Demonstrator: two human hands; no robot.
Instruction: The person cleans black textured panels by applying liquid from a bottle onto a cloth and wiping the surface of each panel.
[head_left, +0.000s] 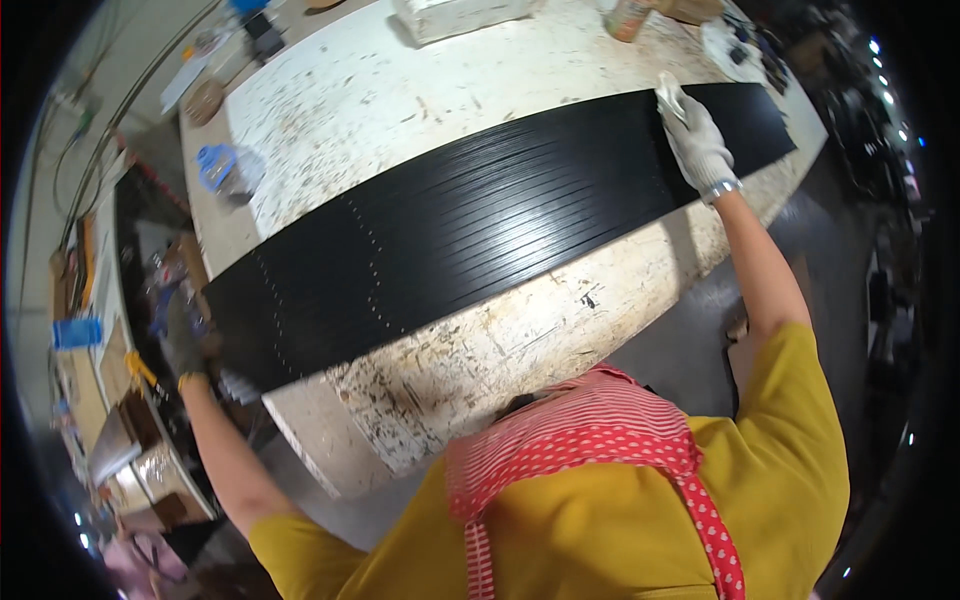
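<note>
A long black panel (430, 235), shiny and finely grooved lengthwise, lies across the worktable. Two rows of small pale dots cross it toward its left end. My right hand (697, 145), in a white knit glove, rests on the panel near its right end. Its fingers are bunched at the far edge, around something pale that I cannot make out from the glove. Beyond the panel's left end is my left hand (183, 345), gloved, in shadow and blurred. Its fingers cannot be told apart, nor whether they touch the panel.
The white worktable (480, 365) is scuffed with dark marks. Along its far side stand a white block (465, 15) and a can (628, 18). A blue-capped clear container (217, 168) sits at the left. Beyond the left edge are cluttered shelves (135, 440).
</note>
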